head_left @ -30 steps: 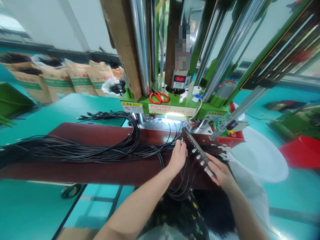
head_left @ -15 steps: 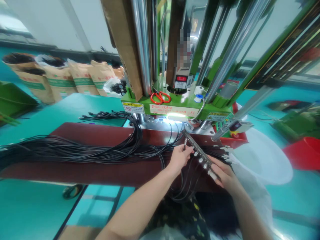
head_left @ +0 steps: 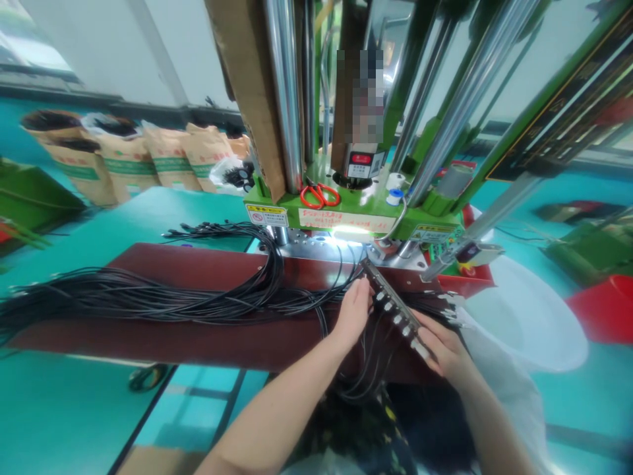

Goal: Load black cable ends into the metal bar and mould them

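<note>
A long dark metal bar (head_left: 390, 297) with several silvery connectors along its lower edge slants over the red-brown board (head_left: 208, 343). Around its lower right end my right hand (head_left: 442, 343) is closed. My left hand (head_left: 355, 307) is beside the bar's upper left part, fingers pinched together near its edge; what they pinch is too small to make out. Thin black cables (head_left: 363, 369) hang below the bar. A thick bundle of black cables (head_left: 163, 297) lies across the board to the left.
Behind the board stands a green press (head_left: 291, 208) with steel columns and a lit work area. Red-handled scissors (head_left: 320, 196) lie on it. A white round tub (head_left: 529, 316) is at the right, a red bucket (head_left: 606, 307) beyond. Paper sacks (head_left: 131, 161) stand back left.
My left hand has shifted slightly up and left along the bar, and its fingers have drawn closer together. The view has shifted slightly; my right hand keeps its hold.
</note>
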A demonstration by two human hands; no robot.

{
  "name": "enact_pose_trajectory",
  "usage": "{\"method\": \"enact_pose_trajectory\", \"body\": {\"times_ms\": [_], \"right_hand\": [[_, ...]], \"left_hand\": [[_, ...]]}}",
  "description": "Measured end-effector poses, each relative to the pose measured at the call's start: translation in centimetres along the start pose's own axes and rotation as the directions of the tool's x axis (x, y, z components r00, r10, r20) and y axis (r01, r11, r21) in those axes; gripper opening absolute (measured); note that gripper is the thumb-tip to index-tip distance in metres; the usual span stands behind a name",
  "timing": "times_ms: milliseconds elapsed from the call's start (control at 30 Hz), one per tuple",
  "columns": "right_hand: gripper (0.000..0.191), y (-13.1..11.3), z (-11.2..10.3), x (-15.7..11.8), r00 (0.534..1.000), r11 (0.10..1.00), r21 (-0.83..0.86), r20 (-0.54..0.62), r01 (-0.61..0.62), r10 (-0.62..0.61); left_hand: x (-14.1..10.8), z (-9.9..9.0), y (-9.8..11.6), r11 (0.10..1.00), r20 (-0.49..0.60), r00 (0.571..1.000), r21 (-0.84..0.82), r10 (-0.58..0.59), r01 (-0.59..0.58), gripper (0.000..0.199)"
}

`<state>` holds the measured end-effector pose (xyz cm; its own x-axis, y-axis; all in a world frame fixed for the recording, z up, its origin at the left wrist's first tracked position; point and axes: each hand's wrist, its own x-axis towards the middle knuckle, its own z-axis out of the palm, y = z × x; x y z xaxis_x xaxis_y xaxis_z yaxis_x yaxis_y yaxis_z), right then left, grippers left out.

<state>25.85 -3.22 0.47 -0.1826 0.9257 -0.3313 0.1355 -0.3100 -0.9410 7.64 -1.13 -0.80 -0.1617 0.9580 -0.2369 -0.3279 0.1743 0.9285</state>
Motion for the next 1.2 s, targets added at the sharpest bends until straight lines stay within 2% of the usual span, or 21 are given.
{"method": "enact_pose_trajectory", "body": {"times_ms": [100,267,733,900,1000,1100,1200], "right_hand": [[0.051,-0.19,-0.13,-0.07,0.999,1.0,-0.013,0.028,0.025,-0.024],[0.052,-0.19,-0.24,-0.03,0.999,0.999,-0.047,0.04,0.023,-0.021],[0.051,0.19,-0.86,0.39,0.995,0.998,-0.058,0.096,-0.013,0.019],[0.048,-0.01,-0.7,0.36,0.997,0.996,-0.084,0.076,-0.005,0.012],[0.049,-0.03,-0.59,0.34,0.998,0.994,-0.108,0.063,-0.005,0.011],[0.051,-0.02,-0.63,0.41,0.996,0.989,-0.146,0.088,0.038,-0.025],[0.048,-0.04,-0.83,0.67,0.987,0.979,-0.163,0.126,0.123,-0.103]], "left_hand": [[0.09,-0.39,0.06,0.979,0.003,0.989,0.141,0.15,-0.149,0.036],[0.4,-0.59,-0.2,0.953,0.11,0.987,0.269,0.117,-0.143,0.037],[0.47,-0.84,0.14,0.952,0.054,0.992,0.281,0.113,-0.124,0.038],[0.55,-1.01,0.11,0.931,0.113,0.979,0.306,0.172,-0.199,0.039],[0.59,-0.99,0.06,0.933,0.108,0.979,0.3,0.173,-0.198,0.039],[0.69,-0.97,-0.15,0.945,0.073,0.983,0.272,0.169,-0.183,0.038],[0.93,-1.09,-0.53,0.933,0.101,0.971,0.27,0.216,-0.236,0.035]]}}
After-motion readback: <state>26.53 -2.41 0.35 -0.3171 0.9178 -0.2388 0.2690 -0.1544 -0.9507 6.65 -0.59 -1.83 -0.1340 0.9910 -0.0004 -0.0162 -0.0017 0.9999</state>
